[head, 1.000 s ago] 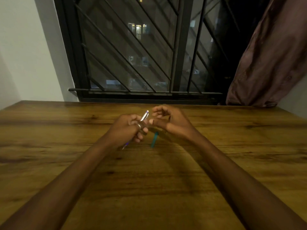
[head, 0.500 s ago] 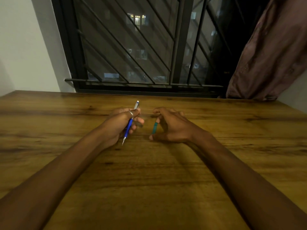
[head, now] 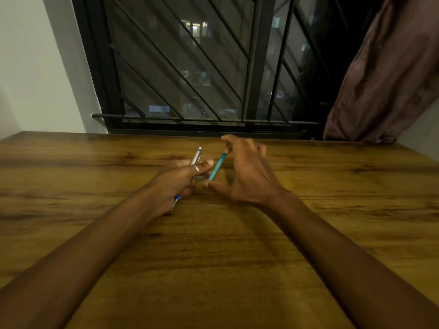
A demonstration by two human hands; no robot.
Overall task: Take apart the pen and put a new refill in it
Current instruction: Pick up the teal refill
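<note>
Leftmost, the left hand [head: 178, 181] curls tightly around the pen [head: 196, 156], just above the table [head: 95, 233]. The pen's silver end points far and its blue tip pokes out near the wrist. Just right of it a slanted teal tube [head: 217, 167] sits between the spread thumb and index finger of the right hand [head: 249, 174]. Whether those fingertips pinch it or merely touch its ends cannot be told. A brown curtain [head: 384, 79] hangs far right.

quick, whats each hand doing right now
left hand: grips the blue pen.
right hand: forefinger touches the teal tube; whether it grips it cannot be told.
</note>
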